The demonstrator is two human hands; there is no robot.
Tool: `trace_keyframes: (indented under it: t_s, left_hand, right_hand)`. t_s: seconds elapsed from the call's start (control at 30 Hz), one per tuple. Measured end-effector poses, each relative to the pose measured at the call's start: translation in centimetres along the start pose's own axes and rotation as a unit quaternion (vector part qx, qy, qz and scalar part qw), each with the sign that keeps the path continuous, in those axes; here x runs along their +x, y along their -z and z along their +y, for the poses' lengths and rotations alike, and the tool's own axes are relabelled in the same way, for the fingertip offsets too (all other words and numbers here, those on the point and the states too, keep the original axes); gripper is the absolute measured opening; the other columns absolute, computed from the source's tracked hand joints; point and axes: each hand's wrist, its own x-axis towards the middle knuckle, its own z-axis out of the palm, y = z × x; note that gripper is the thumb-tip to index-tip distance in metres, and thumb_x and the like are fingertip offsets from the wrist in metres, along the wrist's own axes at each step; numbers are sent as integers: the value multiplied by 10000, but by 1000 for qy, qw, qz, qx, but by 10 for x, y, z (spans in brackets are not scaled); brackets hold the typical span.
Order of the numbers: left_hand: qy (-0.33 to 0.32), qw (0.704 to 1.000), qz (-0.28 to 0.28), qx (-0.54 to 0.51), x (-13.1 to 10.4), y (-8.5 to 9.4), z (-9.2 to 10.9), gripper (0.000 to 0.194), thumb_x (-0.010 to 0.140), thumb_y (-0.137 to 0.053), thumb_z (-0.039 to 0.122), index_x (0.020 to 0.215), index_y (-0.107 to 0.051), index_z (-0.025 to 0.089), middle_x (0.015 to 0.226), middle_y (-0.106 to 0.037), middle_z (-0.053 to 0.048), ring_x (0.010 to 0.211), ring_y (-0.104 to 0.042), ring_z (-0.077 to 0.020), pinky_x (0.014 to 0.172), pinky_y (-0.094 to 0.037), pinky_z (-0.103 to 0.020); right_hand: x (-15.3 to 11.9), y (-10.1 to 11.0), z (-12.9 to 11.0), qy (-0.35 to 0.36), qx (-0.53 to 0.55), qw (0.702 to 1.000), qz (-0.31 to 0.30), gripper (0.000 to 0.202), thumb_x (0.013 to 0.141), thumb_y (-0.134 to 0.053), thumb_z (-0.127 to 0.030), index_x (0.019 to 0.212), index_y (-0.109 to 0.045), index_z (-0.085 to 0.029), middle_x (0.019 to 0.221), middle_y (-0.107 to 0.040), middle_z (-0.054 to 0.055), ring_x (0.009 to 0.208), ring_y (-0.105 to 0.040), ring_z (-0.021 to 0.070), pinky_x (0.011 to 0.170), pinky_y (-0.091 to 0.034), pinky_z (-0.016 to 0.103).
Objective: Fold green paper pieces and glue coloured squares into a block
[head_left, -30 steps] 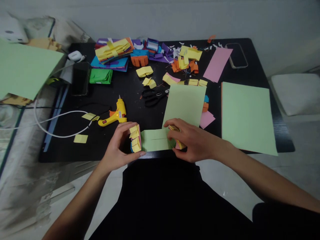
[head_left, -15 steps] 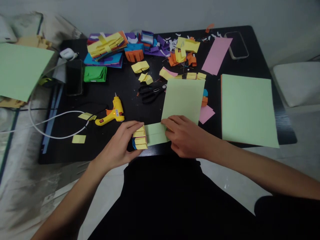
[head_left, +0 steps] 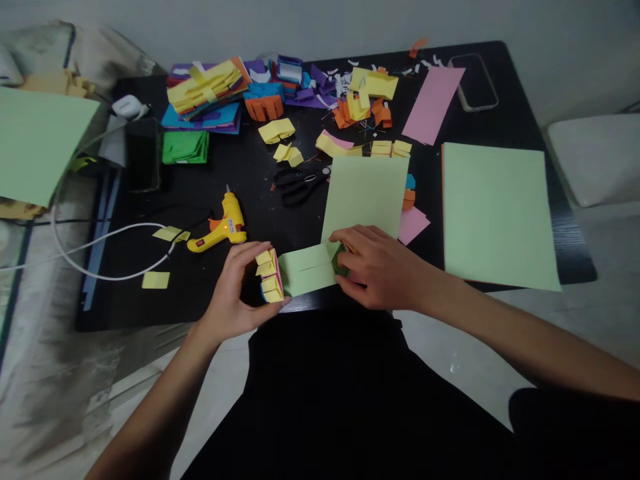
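At the table's front edge, a light green paper strip (head_left: 307,268) with a lengthwise crease stretches between my hands. At its left end, my left hand (head_left: 233,287) grips a folded yellow paper piece (head_left: 269,275) with pink and blue edges, thumb below and fingers above. My right hand (head_left: 373,267) is closed around the strip's right end, where a folded edge shows; its fingers partly hide this end. A larger green sheet (head_left: 367,193) lies flat just behind the right hand. To the left rests a yellow glue gun (head_left: 223,225), and black scissors (head_left: 301,185) lie farther back.
A stack of green sheets (head_left: 497,213) is on the right. Folded coloured paper (head_left: 210,90) and scraps (head_left: 340,90) line the back. A pink strip (head_left: 434,105) lies near a phone (head_left: 473,81). A white cable (head_left: 115,273) loops across the left.
My left hand and the yellow folded piece have moved slightly left and tilted, baring more of the green strip. My right fingers have shifted, and the strip's right end now shows lifted and folded.
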Motion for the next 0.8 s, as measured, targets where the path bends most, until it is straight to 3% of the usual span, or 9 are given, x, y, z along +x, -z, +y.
trace_keyframes:
  t_s: [0.1, 0.2, 0.33, 0.43, 0.67, 0.8]
  left_hand:
    - [-49, 995, -39, 77, 6, 6, 5, 862, 829, -854, 257, 1576, -426, 292, 1410, -540, -149, 1324, -575, -353, 1092, -558, -573]
    - [-85, 985, -94, 115, 13, 12, 10, 783, 853, -777, 198, 1561, -457, 291, 1451, -482, -160, 1363, -543, -367, 1095, -559, -570]
    - [-101, 962, -183, 176, 23, 20, 18, 577, 840, -714, 169, 1402, -606, 245, 1527, -413, -182, 1367, -531, -398, 1035, -591, -560]
    - [-108, 942, -230, 219, 29, 23, 23, 454, 824, -710, 180, 1272, -632, 173, 1527, -422, -223, 1342, -547, -421, 1014, -596, -567]
    - [-123, 930, -244, 246, 34, 26, 27, 229, 899, -674, 201, 1099, -567, 162, 1427, -518, -224, 1257, -606, -371, 966, -619, -504]
    - [-130, 931, -237, 245, 33, 30, 29, 208, 944, -659, 229, 1127, -593, 156, 1402, -538, -225, 1234, -612, -361, 938, -627, -499]
  right_hand:
    - [8, 1, -2, -4, -25, 999, -27, 239, 1009, -562, -164, 890, -753, -84, 1300, -664, 238, 1115, -635, 327, 984, -501, 477]
    - [18, 5, -6, -13, -68, 995, -75, 198, 949, -571, -78, 939, -769, -72, 1333, -648, 237, 1110, -615, 328, 962, -461, 462]
    - [30, 10, -11, -1, -108, 986, -129, 173, 883, -656, -90, 995, -787, -95, 1336, -643, 221, 1098, -600, 333, 934, -420, 451]
    - [34, 11, -13, 11, -124, 980, -158, 167, 880, -705, -141, 1018, -797, -119, 1312, -657, 203, 1116, -590, 343, 951, -406, 458]
    - [33, 11, -15, 7, -135, 977, -167, 208, 897, -698, -158, 1082, -783, -118, 1326, -650, 199, 1142, -576, 348, 998, -382, 466]
    - [30, 11, -15, 0, -132, 980, -151, 187, 940, -634, -148, 1058, -775, -112, 1284, -664, 201, 1085, -588, 330, 981, -374, 459]
